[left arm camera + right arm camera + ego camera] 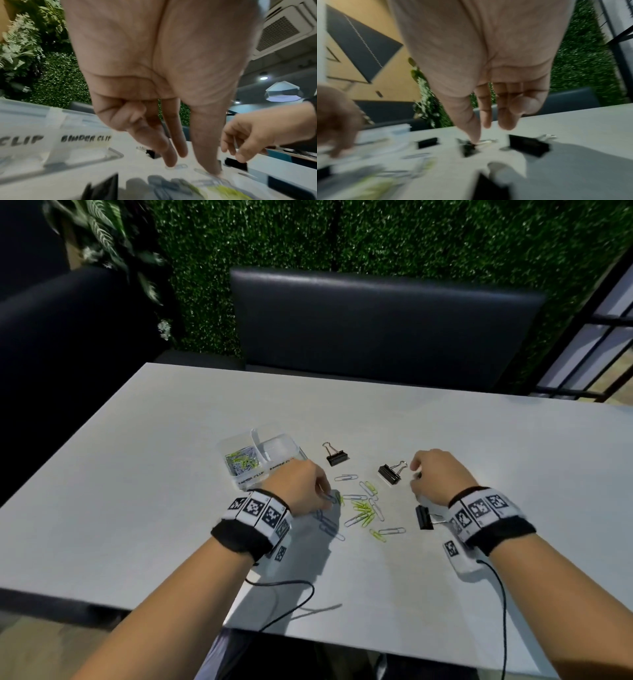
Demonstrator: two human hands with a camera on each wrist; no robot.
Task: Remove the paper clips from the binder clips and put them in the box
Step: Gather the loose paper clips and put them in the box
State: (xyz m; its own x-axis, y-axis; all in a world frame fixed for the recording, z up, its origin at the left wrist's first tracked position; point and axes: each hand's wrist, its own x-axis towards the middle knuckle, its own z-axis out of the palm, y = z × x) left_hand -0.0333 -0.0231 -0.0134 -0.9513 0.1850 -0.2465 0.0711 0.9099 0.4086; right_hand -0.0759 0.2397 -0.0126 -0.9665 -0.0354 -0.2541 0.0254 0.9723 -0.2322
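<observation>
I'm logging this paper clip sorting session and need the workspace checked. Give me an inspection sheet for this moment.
Surface: white table, bare away from the work area.
Job's things: clear box with a divider, its left compartment holding paper clips; loose paper clips, silver and green, scattered between the hands; three black binder clips lying apart on the table.
Clutter: nothing seen.
Hands: left hand has fingertips down on paper clips at the pile's left edge; right hand is beside the middle binder clip, grip unclear.
Cables: thin black cables run from both wristbands over the table's near edge.
Surroundings: dark bench seat, green hedge wall.
</observation>
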